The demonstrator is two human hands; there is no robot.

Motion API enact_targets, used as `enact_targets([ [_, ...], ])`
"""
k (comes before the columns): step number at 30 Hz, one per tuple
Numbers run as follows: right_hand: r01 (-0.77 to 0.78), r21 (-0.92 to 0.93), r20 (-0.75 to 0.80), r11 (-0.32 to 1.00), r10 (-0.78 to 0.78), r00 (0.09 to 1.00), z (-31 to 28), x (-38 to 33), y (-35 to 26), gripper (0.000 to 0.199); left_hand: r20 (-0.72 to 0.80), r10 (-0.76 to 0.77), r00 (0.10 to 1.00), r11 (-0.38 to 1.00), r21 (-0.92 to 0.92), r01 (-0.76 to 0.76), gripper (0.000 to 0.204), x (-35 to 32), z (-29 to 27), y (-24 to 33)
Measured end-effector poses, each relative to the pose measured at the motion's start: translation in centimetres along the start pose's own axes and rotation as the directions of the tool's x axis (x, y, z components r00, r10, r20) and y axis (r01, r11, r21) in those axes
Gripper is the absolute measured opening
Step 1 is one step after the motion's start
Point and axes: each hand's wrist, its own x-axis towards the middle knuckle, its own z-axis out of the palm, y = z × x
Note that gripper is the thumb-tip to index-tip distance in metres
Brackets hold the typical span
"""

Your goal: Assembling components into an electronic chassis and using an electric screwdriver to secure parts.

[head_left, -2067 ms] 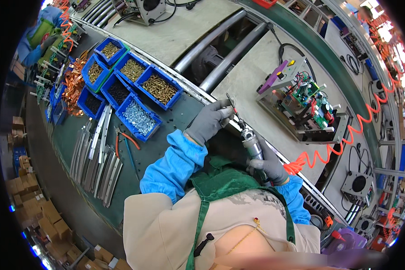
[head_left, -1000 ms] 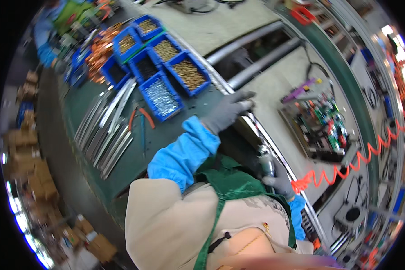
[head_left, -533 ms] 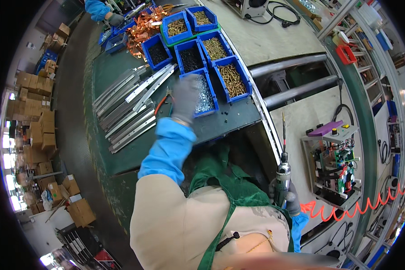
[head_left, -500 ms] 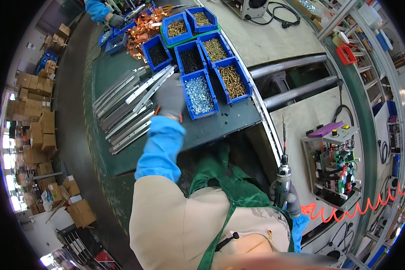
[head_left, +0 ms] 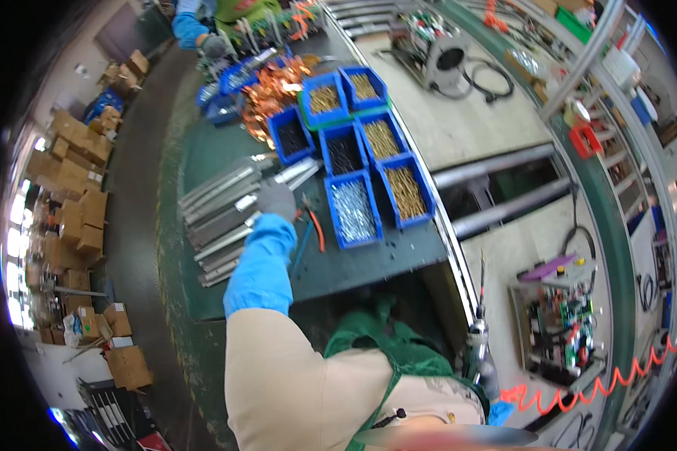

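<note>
My left hand (head_left: 277,200), in a grey glove and blue sleeve, reaches over the pile of metal strips (head_left: 222,218) on the green table. Its fingers are blurred and partly hidden, so I cannot tell if they grip a strip. Close beside it lie red-handled pliers (head_left: 316,228) and a thin blue tool (head_left: 303,246). My right hand (head_left: 489,378), also gloved, is closed around a power screwdriver (head_left: 477,342) with its long bit pointing up and away. A coiled orange-red hose (head_left: 579,398) runs off to the right from near this hand.
Blue bins hold silvery fasteners (head_left: 352,210), brass-coloured screws (head_left: 405,192) and black screws (head_left: 344,155). Copper parts (head_left: 274,94) are heaped beyond. Another person's gloved hand (head_left: 214,46) works at the far end. A circuit-board unit (head_left: 564,323) stands on the right, near metal rollers (head_left: 504,165).
My left hand has moved left from beside the silvery-fastener bin onto the strips, uncovering the pliers. The view has shifted, so the bins appear lower. My right hand keeps holding the screwdriver.
</note>
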Motion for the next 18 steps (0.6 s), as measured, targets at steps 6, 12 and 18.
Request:
enact_targets([
  [6, 0.040, 0.048, -0.006, 0.998, -0.039, 0.999, -0.2, 1.1, 0.9, 0.065, -0.176, 0.070, 0.982, 0.997, -0.026, -0.076, 0.023, 0.0, 2.0, -1.9],
  [12, 0.002, 0.106, -0.034, 0.994, 0.002, 0.999, 0.6, 1.9, 0.9, 0.062, -0.408, 0.016, 0.913, 0.964, -0.235, -0.122, 0.019, -0.6, -0.5, -4.5],
  [18, 0.055, 0.106, 0.023, 0.993, -0.058, 0.998, 2.0, 3.3, 0.3, 0.063, -0.553, 0.213, 0.805, 0.838, -0.320, -0.442, 0.023, 0.5, -1.7, 0.1],
])
